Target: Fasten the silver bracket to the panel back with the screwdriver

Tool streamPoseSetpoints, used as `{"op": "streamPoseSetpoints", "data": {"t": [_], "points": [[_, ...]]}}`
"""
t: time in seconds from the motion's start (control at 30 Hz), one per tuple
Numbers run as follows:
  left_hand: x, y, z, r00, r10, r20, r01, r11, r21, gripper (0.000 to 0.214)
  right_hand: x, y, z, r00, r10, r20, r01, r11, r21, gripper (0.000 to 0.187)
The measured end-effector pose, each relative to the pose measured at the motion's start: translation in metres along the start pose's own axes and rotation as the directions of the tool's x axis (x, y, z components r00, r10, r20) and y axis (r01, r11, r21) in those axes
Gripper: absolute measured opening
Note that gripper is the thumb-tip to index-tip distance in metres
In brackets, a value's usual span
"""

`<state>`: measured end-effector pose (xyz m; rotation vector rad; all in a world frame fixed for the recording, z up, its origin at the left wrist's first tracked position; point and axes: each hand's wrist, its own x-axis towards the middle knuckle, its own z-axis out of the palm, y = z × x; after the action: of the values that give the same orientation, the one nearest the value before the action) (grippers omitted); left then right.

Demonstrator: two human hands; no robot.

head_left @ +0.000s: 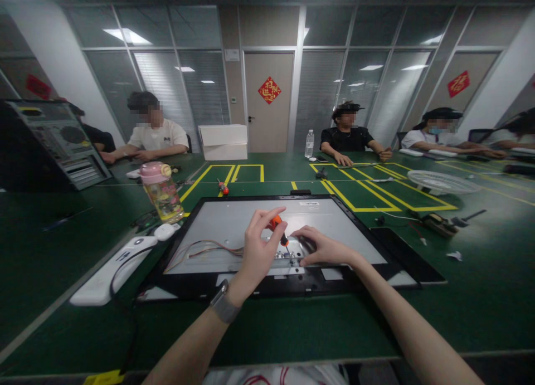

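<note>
A screwdriver with an orange and black handle stands nearly upright, its shaft pointing down at a metal bracket. My left hand, with a watch on the wrist, has thumb and fingers closed around the handle's top. On the bracket's right side, the curved fingers and thumb of my right hand grip its edge. The bracket sits on the back of a flat display panel with a black frame, lying on the green table. Thin wires run across the panel's left part. The screwdriver's tip is too small to make out.
Left of the panel are a white power strip and a pink-lidded bottle. A black slab and a tool lie to the right. A computer case and white box stand farther back. Several people sit opposite.
</note>
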<state>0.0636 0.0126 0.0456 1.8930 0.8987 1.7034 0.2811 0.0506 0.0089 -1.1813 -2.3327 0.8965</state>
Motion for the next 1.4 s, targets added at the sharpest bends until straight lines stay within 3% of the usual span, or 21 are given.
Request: {"op": "streamPoseSetpoints", "data": {"t": [0.2,0.37,0.53,0.73,0.93,1.1,1.27,1.4], "points": [[-0.0026,-0.0048,0.0016,0.996,-0.051,0.077,0.059,0.993,-0.107,0.039,0.0003,-0.0016,0.0002,1.000,0.012,0.000,-0.012,1.000,0.004,0.070],[-0.0013,-0.0019,0.0005,1.000,-0.016,0.018,0.016,1.000,-0.006,0.028,0.0003,-0.0024,0.0002,1.000,0.008,0.003,-0.008,1.000,-0.004,0.070],[-0.0030,-0.0002,-0.0007,0.996,-0.039,0.084,0.046,0.996,-0.082,0.038,0.0004,-0.0017,-0.0001,1.000,0.000,0.004,0.000,1.000,-0.009,0.068],[-0.0014,-0.0021,0.0006,0.999,-0.007,0.033,0.007,1.000,-0.005,0.030,-0.0001,-0.0036,-0.0007,1.000,0.008,0.001,-0.008,1.000,-0.003,0.070],[-0.0021,-0.0029,0.0005,0.997,-0.022,0.076,0.025,0.999,-0.047,0.040,0.0001,-0.0033,-0.0007,1.000,0.005,-0.001,-0.005,1.000,-0.005,0.069],[0.0000,-0.0021,0.0008,1.000,0.003,0.016,-0.004,1.000,0.019,0.029,-0.0006,-0.0030,-0.0009,1.000,0.001,0.001,-0.001,1.000,-0.011,0.070],[-0.0019,-0.0017,0.0000,0.999,-0.010,0.040,0.012,0.999,-0.045,0.037,-0.0004,-0.0038,-0.0009,1.000,0.008,0.005,-0.008,1.000,-0.010,0.069],[-0.0052,-0.0015,0.0029,0.998,0.039,-0.059,-0.038,0.999,0.019,0.028,0.0001,-0.0019,-0.0004,1.000,0.000,0.002,0.000,1.000,0.000,0.070]]}}
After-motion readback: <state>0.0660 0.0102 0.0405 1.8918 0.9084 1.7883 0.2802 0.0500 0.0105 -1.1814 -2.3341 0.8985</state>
